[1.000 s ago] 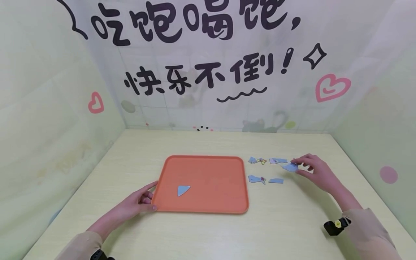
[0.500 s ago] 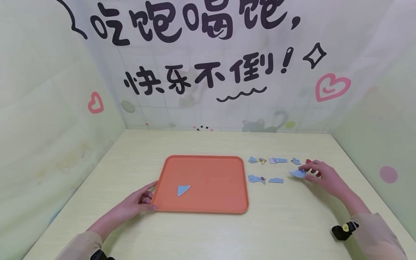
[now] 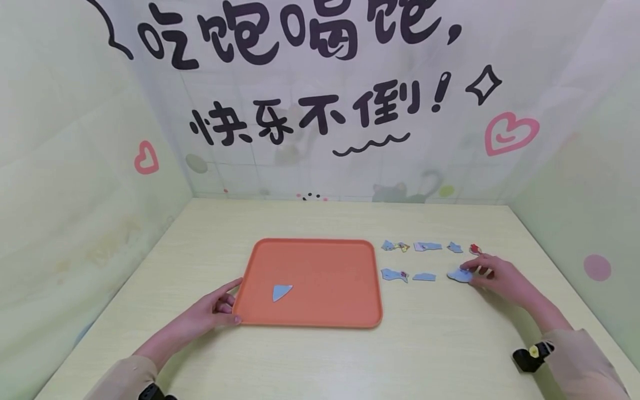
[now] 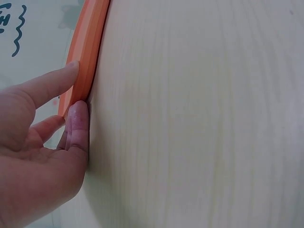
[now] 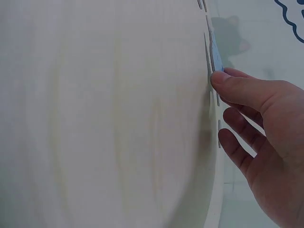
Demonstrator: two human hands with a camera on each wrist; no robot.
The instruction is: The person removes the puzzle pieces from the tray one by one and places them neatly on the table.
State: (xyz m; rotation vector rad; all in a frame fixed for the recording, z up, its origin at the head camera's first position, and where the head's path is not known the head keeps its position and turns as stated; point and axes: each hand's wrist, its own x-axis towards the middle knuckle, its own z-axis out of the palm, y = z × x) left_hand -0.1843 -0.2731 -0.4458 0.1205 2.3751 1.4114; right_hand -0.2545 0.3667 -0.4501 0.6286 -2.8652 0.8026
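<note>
Near the right side of the table, my right hand (image 3: 492, 273) pinches a light blue puzzle piece (image 3: 457, 274) between thumb and fingertips. Seen from the right wrist, this piece (image 5: 216, 56) is tilted slightly off the tabletop, thumb (image 5: 220, 79) on its near edge. My left hand (image 3: 212, 310) grips the orange tray (image 3: 325, 283) at its front left corner. Its thumb and fingers touch the rim (image 4: 85, 61) in the left wrist view. One blue triangular piece (image 3: 281, 293) lies in the tray's left half.
Right of the tray, several puzzle pieces lie in two rows: a blue and yellow one (image 3: 395, 246), long blue ones (image 3: 427, 246) (image 3: 395, 275), a flat one (image 3: 424, 276), a small one (image 3: 454, 247), and a red one (image 3: 475, 249) close to my right hand. Fabric walls surround the table.
My right hand has moved right and toward me with the blue piece, lowering it beside the front row. The small blue and red pieces behind it now show. My left hand stays put.
</note>
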